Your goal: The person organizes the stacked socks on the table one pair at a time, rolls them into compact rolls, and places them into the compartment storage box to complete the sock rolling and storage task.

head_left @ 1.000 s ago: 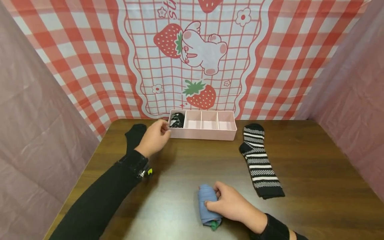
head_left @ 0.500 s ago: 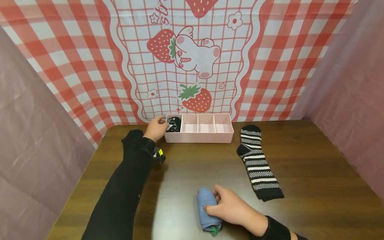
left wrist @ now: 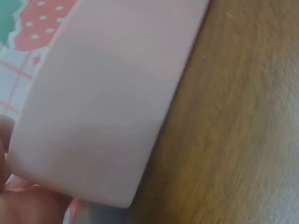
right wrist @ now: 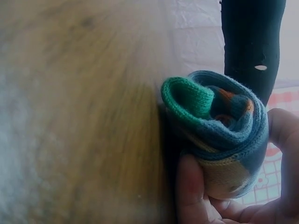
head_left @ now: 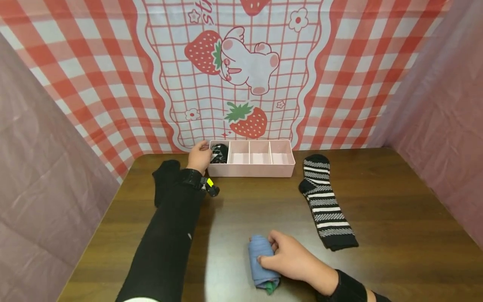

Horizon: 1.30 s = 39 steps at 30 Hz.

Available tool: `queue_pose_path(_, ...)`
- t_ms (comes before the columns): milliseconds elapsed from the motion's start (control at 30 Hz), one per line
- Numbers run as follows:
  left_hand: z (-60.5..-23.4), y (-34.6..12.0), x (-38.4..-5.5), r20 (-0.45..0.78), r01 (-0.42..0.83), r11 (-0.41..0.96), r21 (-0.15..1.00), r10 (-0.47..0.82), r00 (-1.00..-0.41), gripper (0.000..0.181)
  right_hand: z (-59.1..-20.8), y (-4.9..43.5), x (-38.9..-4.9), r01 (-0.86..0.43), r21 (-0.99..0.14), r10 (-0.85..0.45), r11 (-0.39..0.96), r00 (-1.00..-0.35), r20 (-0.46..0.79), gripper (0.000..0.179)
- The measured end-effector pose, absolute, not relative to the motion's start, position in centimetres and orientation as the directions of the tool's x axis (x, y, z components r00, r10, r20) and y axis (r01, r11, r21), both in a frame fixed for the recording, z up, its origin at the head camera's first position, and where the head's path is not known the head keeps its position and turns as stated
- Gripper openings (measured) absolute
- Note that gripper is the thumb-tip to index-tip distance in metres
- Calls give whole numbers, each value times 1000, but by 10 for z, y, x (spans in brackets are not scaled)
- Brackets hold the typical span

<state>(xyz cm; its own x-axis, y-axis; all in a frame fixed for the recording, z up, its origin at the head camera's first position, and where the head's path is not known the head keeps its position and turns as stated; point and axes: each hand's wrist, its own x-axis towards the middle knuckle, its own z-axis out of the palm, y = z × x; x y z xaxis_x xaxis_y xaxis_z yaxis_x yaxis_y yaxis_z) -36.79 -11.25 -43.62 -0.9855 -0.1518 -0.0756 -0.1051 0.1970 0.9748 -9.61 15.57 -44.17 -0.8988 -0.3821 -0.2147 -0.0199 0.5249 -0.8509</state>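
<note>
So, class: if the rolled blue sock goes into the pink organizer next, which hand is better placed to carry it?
Probably the right hand: it grips the rolled blue sock. The left hand is away from the sock, at the left end of the pink four-compartment organizer.

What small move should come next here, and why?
I'd probably have the left hand draw the pink box nearer. That hand grips the box's left end, while the right hand holds the rolled blue sock towards the near side of the table; the box stands at the far edge, three compartments unfilled.
</note>
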Motion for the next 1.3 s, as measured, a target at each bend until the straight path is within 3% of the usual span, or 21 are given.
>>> queue_pose_path(267,-442,-106,-367,1,-64,296,953,-215,-977,52,-441,156,-96,-21,-845,-375,535,-901,-216,34)
queue_pose_path(833,-455,-106,-369,-5,-37,177,984,-176,-984,53,-441,159,-96,-23,-833,-366,553,-905,-218,36)
queue_pose_path(1300,-452,-105,-365,-13,-42,156,987,-183,-983,52,-432,157,-98,-110,-814,-464,570,-861,-208,29)
